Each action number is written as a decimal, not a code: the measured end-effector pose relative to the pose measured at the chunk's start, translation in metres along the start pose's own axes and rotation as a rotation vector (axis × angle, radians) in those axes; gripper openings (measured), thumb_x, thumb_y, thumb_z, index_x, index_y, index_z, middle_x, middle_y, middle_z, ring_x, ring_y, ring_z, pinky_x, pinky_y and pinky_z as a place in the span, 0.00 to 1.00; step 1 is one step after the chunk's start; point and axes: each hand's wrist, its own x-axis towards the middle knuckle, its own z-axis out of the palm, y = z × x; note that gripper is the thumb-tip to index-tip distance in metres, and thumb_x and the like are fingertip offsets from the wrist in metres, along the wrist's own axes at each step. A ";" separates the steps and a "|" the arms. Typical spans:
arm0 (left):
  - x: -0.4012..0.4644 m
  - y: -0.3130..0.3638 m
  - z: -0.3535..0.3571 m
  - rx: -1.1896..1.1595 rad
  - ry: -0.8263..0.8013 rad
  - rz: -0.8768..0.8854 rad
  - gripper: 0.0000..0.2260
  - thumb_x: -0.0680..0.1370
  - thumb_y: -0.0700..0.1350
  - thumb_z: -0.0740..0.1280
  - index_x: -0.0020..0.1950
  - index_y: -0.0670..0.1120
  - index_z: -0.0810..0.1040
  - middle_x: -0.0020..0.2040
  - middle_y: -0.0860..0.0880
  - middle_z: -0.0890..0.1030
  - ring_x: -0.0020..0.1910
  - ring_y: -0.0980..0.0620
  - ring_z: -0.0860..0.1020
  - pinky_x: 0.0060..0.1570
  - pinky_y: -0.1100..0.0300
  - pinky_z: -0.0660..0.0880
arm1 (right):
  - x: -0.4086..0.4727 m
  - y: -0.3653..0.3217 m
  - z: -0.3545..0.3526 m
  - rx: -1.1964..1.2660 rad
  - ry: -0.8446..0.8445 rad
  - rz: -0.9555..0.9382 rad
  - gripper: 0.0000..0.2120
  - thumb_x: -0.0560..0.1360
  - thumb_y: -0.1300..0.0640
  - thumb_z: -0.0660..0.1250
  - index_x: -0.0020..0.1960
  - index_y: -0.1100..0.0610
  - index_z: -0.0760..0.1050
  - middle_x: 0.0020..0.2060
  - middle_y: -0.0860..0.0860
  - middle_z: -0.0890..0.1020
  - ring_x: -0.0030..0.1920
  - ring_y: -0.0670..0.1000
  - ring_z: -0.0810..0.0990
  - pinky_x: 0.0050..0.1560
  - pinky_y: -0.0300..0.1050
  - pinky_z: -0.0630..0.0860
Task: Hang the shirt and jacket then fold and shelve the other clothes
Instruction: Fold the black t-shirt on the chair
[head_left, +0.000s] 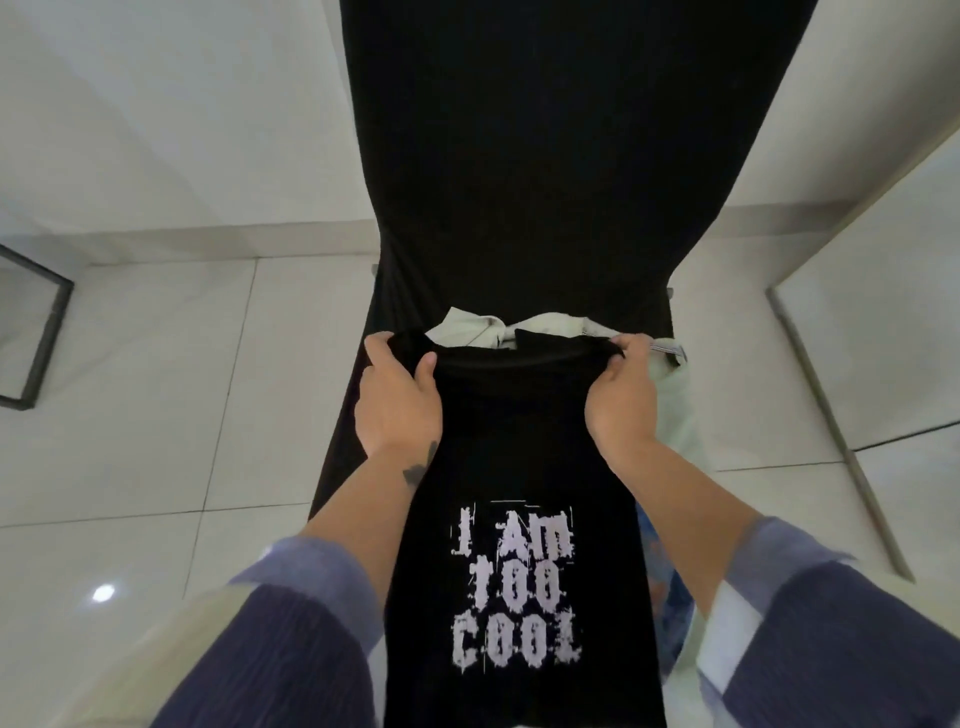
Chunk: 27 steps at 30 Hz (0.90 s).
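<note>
Hands both closed on the far edge of black cotton T-shirt (519, 467) with white lettering: I see left hand (397, 397) pinching its left corner, right hand (621, 395) its right. Shirt lies lengthwise on black-draped surface (519, 182), over pale green garment (670, 405).

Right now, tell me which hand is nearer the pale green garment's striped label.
Right. The right hand grips the black T-shirt's far edge right beside the striped label; the left hand holds the opposite corner, across the shirt from it.
</note>
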 end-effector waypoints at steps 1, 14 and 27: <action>0.003 -0.008 0.009 0.086 0.028 0.009 0.20 0.80 0.52 0.61 0.68 0.46 0.62 0.57 0.44 0.75 0.54 0.44 0.75 0.51 0.50 0.72 | 0.003 0.010 0.006 -0.070 0.018 -0.035 0.14 0.82 0.60 0.50 0.66 0.57 0.66 0.36 0.47 0.72 0.41 0.51 0.75 0.44 0.43 0.68; 0.003 -0.020 0.016 0.103 0.190 0.144 0.15 0.80 0.49 0.62 0.62 0.42 0.70 0.58 0.45 0.75 0.61 0.45 0.69 0.61 0.52 0.64 | 0.011 0.005 0.030 -0.750 -0.249 -0.900 0.31 0.74 0.32 0.51 0.71 0.47 0.64 0.62 0.49 0.74 0.65 0.53 0.70 0.73 0.58 0.54; -0.021 -0.010 0.006 -0.264 0.218 0.273 0.09 0.80 0.42 0.62 0.57 0.39 0.68 0.50 0.50 0.71 0.42 0.61 0.68 0.45 0.81 0.64 | 0.006 0.007 0.045 -0.641 -0.218 -1.133 0.19 0.76 0.40 0.55 0.52 0.52 0.76 0.39 0.51 0.78 0.37 0.54 0.78 0.37 0.48 0.72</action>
